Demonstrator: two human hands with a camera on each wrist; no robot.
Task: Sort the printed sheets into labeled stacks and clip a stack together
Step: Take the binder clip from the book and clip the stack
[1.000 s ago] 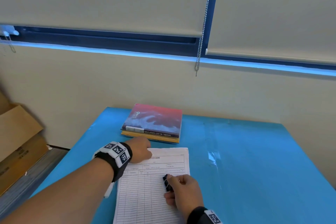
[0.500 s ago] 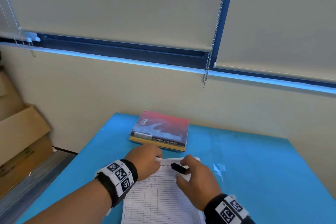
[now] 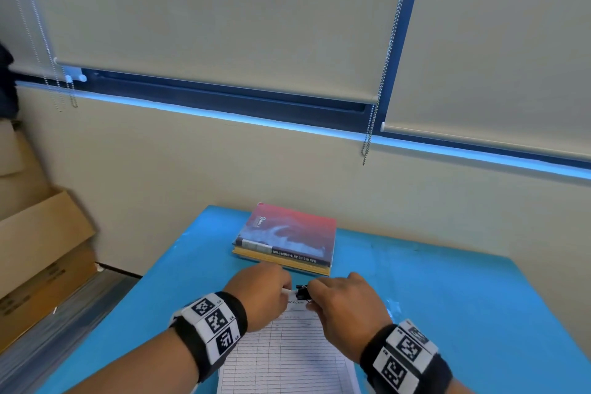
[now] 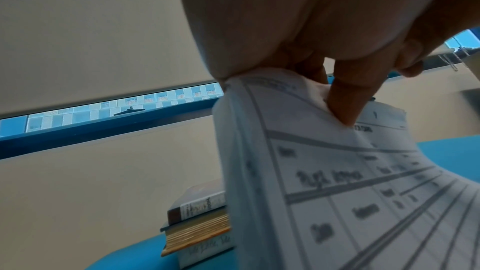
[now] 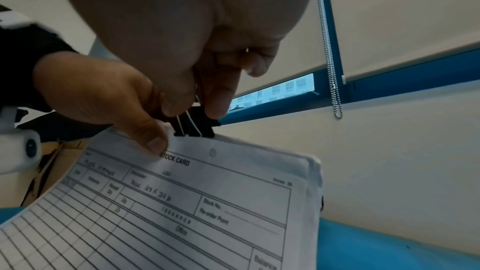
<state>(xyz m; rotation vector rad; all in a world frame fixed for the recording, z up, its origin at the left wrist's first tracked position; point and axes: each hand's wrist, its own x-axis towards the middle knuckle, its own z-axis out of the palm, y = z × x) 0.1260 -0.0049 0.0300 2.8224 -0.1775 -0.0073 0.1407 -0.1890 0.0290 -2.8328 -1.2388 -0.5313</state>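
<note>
Both of your hands have closed in on the far edge of the stock card stack [image 3: 287, 355] in the last second: a second ago your right hand [image 3: 347, 313] held the black binder clip [image 3: 301, 292] over the middle of the top sheet, and your left hand [image 3: 260, 296] lay on the stack's far left corner. Now the left hand has pinched that far edge and lifted it off the blue desk [image 3: 463, 313], thumb on top and fingers [image 4: 348, 98] beneath, so the sheets curve up. Your right hand is clamped on the clip's wire handles, and the clip's mouth sits right at the lifted edge [image 5: 194, 128], just above the "STOCK CARD" heading; whether it already bites the paper cannot be told. That puts you at the clipping step itself. The stack's near end lies toward the desk's near edge, with the red-covered book [image 3: 287, 237] just beyond it, near the far edge.
</note>
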